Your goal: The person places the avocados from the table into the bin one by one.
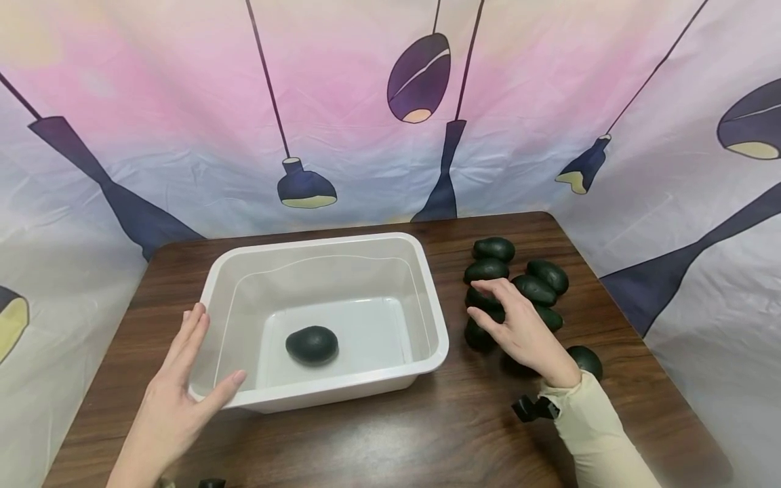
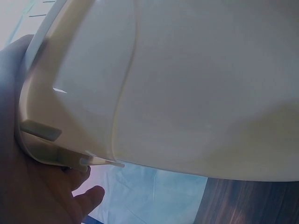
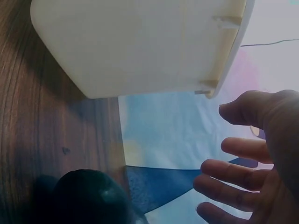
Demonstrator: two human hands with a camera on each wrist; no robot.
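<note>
A white plastic bin point(image 1: 329, 386) stands on the table with a single dark green avocado point(image 1: 312, 345) on its floor. At the bin's near left corner, my left hand point(image 1: 177, 393) rests against the rim, fingers extended and thumb spread along the front edge. The left wrist view shows that hand point(image 2: 42, 182) beside the rim from below. To the right of the bin my right hand point(image 1: 525, 332) hovers over a group of avocados point(image 1: 486, 271), fingers loosely bent and holding nothing. Below it, the right wrist view has one avocado point(image 3: 93, 198), apart from the fingers point(image 3: 233, 175).
The brown wooden table point(image 1: 342, 440) ends at a fabric backdrop point(image 1: 366, 135) printed with hanging lamps, which also runs along both sides. One more avocado point(image 1: 584, 361) lies near my right wrist, partly behind it. A black strap piece point(image 1: 533, 409) hangs at that wrist.
</note>
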